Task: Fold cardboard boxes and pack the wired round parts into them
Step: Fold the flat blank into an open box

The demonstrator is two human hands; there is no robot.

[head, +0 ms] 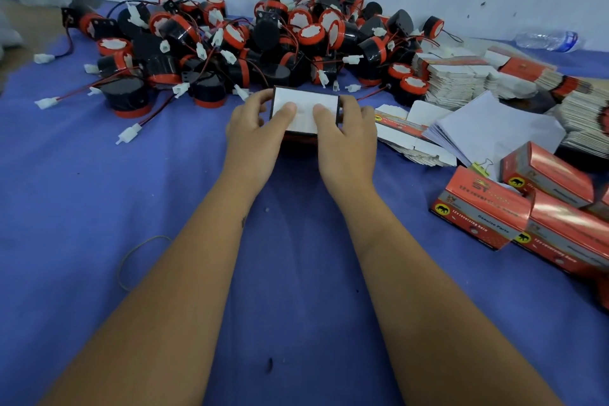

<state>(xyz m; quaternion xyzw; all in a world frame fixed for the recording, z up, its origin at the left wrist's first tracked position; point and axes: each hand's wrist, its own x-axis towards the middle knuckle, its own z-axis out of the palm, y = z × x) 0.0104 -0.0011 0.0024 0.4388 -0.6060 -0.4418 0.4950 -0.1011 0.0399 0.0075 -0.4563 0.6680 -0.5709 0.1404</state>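
A small cardboard box stands on the blue cloth at mid-table, its white inner flaps facing up. My left hand grips its left side, thumb pressing on the white flap. My right hand grips the right side, its thumb on the flap too. Behind the box lies a big heap of wired round parts, black with red rims and white plugs on red-black wires.
Stacks of flat unfolded boxes lie at the right. Several folded red boxes sit at the right front. A white paper pad with a binder clip, a plastic bottle, and a rubber band are on the cloth.
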